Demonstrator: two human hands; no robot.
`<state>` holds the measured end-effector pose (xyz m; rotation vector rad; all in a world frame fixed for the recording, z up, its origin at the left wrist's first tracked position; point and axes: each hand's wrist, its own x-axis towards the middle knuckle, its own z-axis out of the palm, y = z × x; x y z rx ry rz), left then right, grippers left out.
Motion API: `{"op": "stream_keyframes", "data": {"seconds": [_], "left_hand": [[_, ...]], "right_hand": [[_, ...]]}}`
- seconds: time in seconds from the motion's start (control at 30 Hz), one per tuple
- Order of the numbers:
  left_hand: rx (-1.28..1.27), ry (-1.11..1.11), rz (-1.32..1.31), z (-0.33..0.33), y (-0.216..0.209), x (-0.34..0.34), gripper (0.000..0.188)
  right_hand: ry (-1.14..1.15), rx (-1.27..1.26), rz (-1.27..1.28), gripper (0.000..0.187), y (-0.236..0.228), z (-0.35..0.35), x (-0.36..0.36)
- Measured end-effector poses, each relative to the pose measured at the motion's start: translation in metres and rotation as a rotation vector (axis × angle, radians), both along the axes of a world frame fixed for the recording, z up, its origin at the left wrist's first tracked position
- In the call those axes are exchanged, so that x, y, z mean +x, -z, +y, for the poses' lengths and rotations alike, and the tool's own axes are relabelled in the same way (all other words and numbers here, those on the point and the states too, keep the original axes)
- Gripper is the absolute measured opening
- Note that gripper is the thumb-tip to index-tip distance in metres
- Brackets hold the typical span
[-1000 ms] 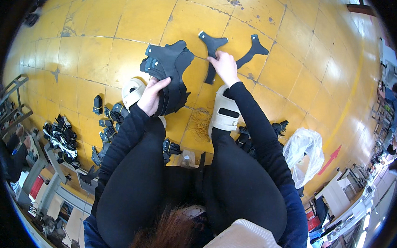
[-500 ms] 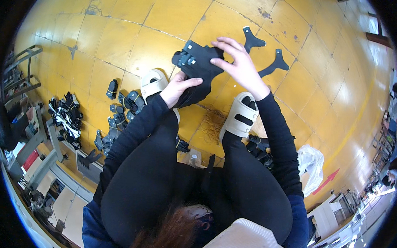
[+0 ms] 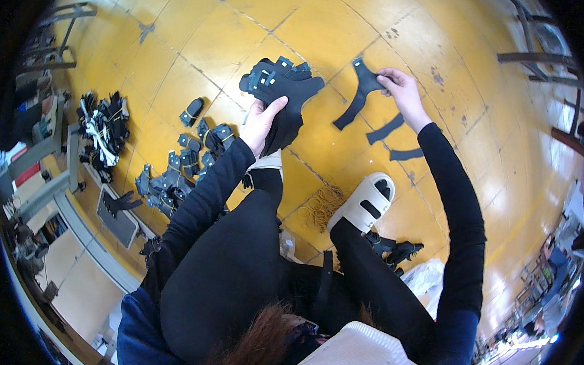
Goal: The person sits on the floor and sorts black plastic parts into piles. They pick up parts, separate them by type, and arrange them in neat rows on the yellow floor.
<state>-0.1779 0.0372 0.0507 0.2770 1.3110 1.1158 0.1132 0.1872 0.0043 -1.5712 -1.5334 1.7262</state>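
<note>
My left hand [image 3: 260, 122] grips a fanned stack of black fabric pieces [image 3: 290, 95], thumb on top. Small pale tags show on the ends at its far left side. Off to the right, my right hand [image 3: 401, 93] pinches one arm of a single black Y-shaped fabric piece [image 3: 361, 91] between thumb and fingers. This piece is apart from the stack, over the yellow floor. Two more black fabric pieces, one upper [image 3: 385, 129] and one lower [image 3: 406, 154], lie by my right forearm, which partly hides them.
Bundled black pieces [image 3: 170, 181] lie on the floor to the left, beyond them a black-and-white glove pile [image 3: 104, 131]. A tangle of tan bands [image 3: 323, 206] lies near my right sandal [image 3: 363, 203]. A clear plastic bag [image 3: 424, 277] and metal frames [image 3: 71, 155] stand around.
My right hand has left the stack and moved right, now pinching a separate Y-shaped piece. The left hand keeps its hold on the stack. The whole view has shifted.
</note>
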Motion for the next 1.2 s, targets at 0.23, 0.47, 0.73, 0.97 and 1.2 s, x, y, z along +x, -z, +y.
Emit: {"op": "stream_keyframes", "data": {"seconds": [0.23,0.47,0.73,0.97,1.2], "left_hand": [[-0.006,-0.065,-0.046,-0.001,0.010,-0.007,0.040],[-0.021,-0.040,-0.082,0.006,0.003,0.007,0.041],[-0.041,-0.166,-0.049,-0.001,0.008,-0.009,0.041],[-0.074,-0.149,-0.029,-0.002,0.009,-0.013,0.042],[-0.103,-0.023,-0.025,-0.005,0.006,-0.003,0.039]], "right_hand": [[-0.102,0.412,-0.081,0.046,-0.001,-0.023,-0.063],[-0.251,0.641,-0.414,0.050,-0.001,-0.049,-0.091],[-0.261,0.439,-0.700,0.030,0.046,-0.075,-0.101],[0.125,0.214,-0.329,0.023,0.065,-0.072,-0.073],[0.480,-0.174,-0.011,0.024,0.042,-0.071,-0.016]]}}
